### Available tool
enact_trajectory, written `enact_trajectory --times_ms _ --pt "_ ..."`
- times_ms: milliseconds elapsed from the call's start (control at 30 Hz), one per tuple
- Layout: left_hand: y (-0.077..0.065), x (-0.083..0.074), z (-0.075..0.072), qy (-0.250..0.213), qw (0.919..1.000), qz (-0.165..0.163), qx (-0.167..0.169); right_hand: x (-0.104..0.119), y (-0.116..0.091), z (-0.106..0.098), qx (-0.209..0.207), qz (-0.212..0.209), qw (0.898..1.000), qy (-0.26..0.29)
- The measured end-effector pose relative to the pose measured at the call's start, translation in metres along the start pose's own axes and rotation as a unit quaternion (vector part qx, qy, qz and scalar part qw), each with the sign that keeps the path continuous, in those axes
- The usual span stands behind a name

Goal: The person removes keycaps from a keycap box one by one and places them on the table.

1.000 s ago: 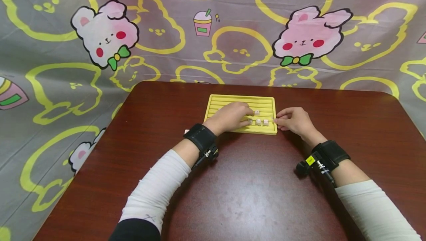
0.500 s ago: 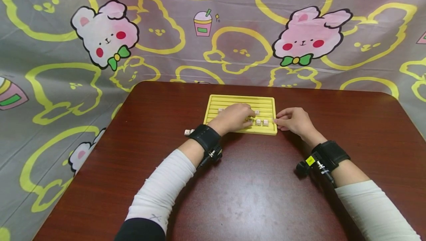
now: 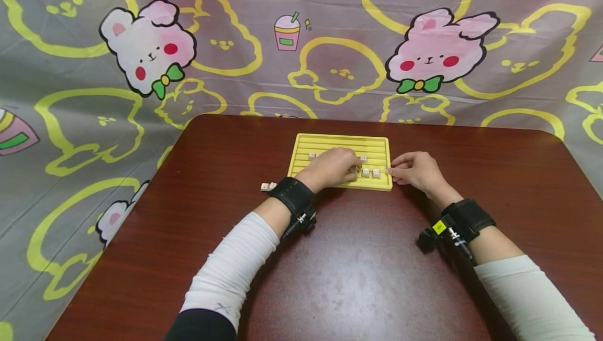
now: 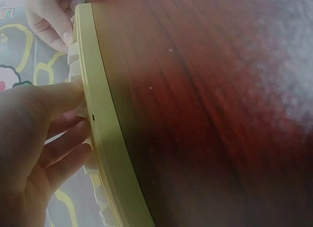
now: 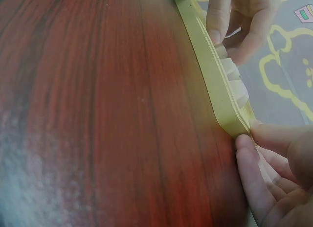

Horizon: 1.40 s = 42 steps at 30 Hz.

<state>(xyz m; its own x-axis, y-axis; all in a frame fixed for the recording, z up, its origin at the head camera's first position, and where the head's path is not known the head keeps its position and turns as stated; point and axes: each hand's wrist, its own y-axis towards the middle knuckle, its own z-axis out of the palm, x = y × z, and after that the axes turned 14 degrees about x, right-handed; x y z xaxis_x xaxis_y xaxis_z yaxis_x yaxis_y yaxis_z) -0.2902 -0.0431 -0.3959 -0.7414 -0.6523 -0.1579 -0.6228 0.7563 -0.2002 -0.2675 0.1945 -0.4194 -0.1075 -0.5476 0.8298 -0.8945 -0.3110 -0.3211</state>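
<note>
A yellow ridged tray (image 3: 341, 139) lies at the far middle of the table, with small white keycaps (image 3: 375, 173) on its ridges. My left hand (image 3: 332, 167) reaches over the tray from the left. Its thumb and fingers pinch a keycap (image 5: 221, 52) in the near row, beside two others; the hand mostly covers it in the head view. At the tray's right edge, my right hand (image 3: 416, 172) holds the rim between thumb and fingers, as the right wrist view shows. My left hand hides part of the tray's middle and its keycaps.
Two loose keycaps (image 3: 265, 187) lie on the brown table (image 3: 377, 267) left of the tray, next to my left wrist strap. A patterned cloth (image 3: 330, 42) hangs behind the table's far edge.
My left hand has shifted slightly right, uncovering a keycap on the tray's left part and a second loose one on the table. The right hand has stayed at the tray's edge.
</note>
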Motion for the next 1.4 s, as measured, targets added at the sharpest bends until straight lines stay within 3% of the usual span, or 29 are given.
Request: enact_trajectory --times_ms 967,1400 --pt "-0.0002 -0.0002 -0.0026 -0.008 0.9998 0.007 -0.018 0.0016 -0.0004 -0.0005 -0.001 0.007 1.0 -0.008" --pt "-0.0075 0.004 -0.0046 -0.023 0.9993 0.017 -0.024 0.0021 -0.001 0.0011 -0.002 0.005 1.0 -0.008"
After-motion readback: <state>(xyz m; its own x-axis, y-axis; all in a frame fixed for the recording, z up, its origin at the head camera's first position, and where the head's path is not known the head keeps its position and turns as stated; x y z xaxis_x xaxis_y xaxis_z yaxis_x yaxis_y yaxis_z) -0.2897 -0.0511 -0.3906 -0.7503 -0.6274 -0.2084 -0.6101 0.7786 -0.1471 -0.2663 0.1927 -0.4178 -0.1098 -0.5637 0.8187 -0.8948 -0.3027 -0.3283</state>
